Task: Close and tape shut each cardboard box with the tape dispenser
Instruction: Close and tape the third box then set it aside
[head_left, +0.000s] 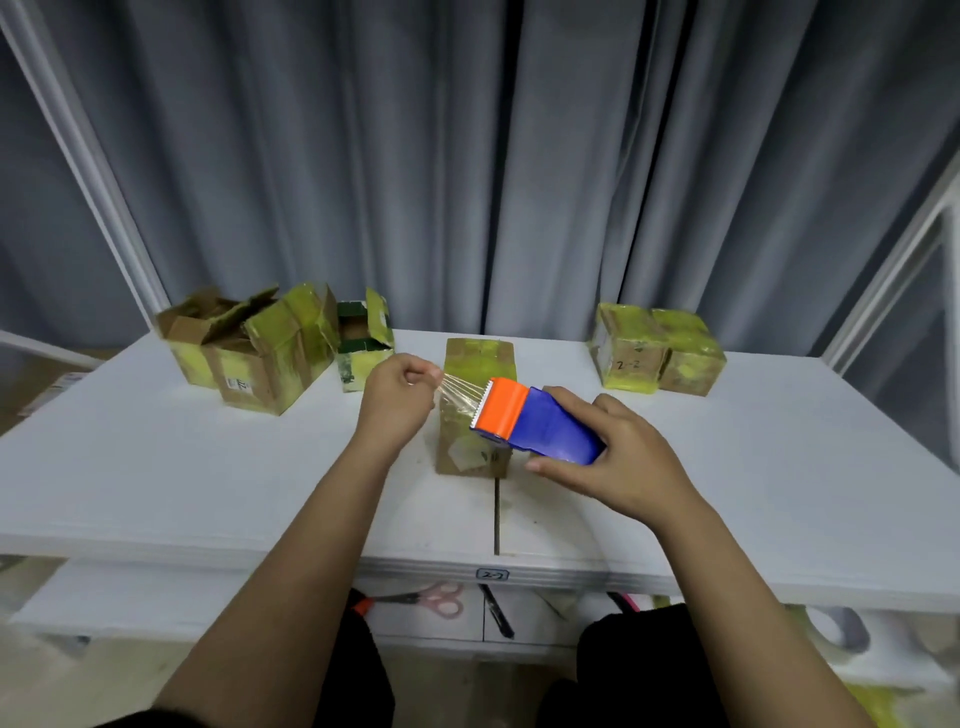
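Clear tape (460, 392) (pinched) leaves dispenser (535, 423).

Grey curtain (467, 156) behind white table (156, 467); pink-handled scissors (436, 598) on lower shelf.

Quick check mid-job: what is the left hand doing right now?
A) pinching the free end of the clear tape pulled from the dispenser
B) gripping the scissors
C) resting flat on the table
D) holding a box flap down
A: the left hand pinches the clear tape stretched from the tape dispenser, which the right hand holds over the middle box.
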